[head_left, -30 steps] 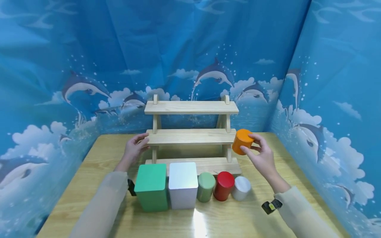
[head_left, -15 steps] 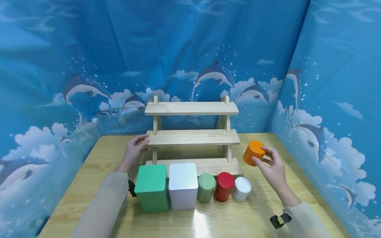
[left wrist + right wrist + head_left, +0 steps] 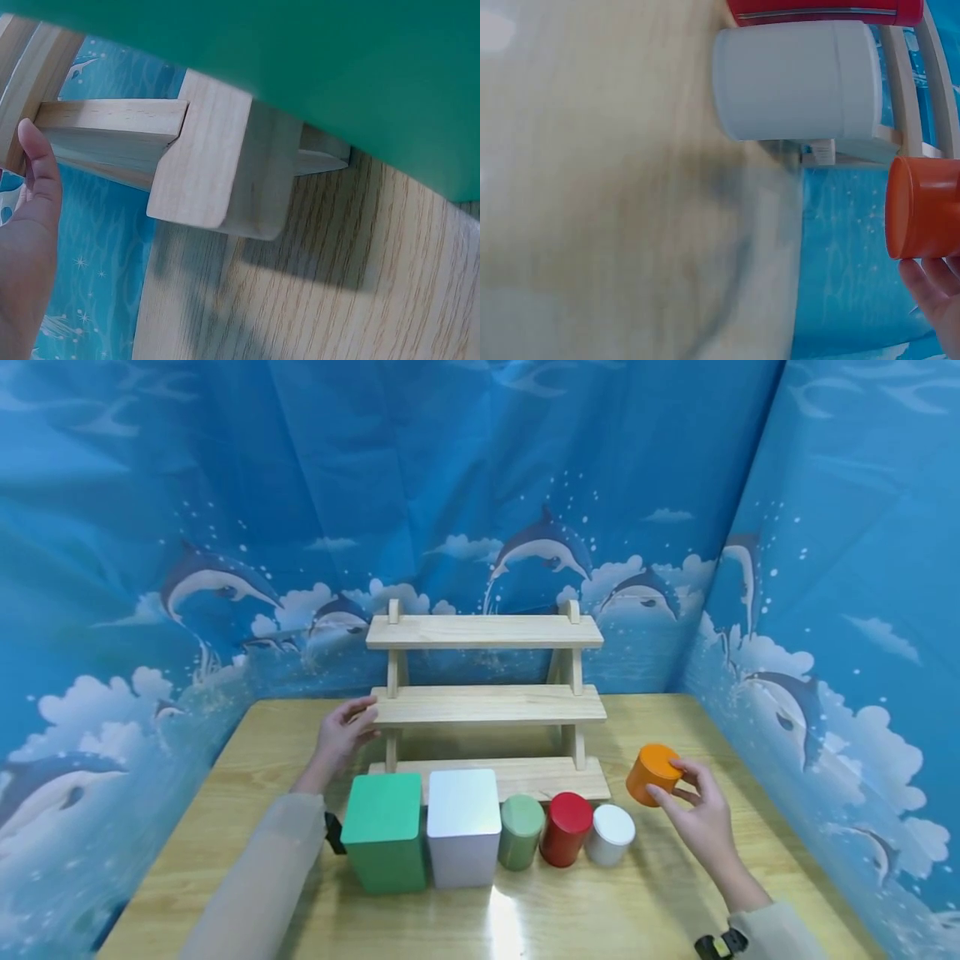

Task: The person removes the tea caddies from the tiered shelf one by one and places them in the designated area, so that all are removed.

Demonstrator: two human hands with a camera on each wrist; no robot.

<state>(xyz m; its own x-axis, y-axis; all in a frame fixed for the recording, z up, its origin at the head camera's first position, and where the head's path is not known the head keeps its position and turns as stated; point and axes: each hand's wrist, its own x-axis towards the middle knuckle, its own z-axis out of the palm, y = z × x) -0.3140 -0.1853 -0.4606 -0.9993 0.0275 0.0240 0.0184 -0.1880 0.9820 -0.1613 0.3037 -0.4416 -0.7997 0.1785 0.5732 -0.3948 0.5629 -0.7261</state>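
My right hand [image 3: 705, 814] pinches an orange cylindrical canister [image 3: 651, 777] by its side, thumb toward me, right of the wooden rack. In the right wrist view the fingers press against the side of the orange canister [image 3: 926, 210], which is held above the table. At the left end of the middle board of the three-tier wooden rack [image 3: 487, 706], my left hand [image 3: 341, 739] grips the edge. The left wrist view shows the thumb of that hand [image 3: 30, 240] on the front edge of the board [image 3: 37, 82], the other fingers mostly hidden behind.
Before the rack stand a green box [image 3: 385, 827], a white box [image 3: 462, 827], a light green canister [image 3: 521, 831], a red canister [image 3: 566, 829] and a white canister [image 3: 610, 835], in a row. They partly hide the lowest board. Blue dolphin curtains [image 3: 480, 485] surround the table.
My right hand has carried the orange canister from beside the middle board rightward, down and toward me. The left hand stays at the rack, and the row of boxes and canisters stands as before.
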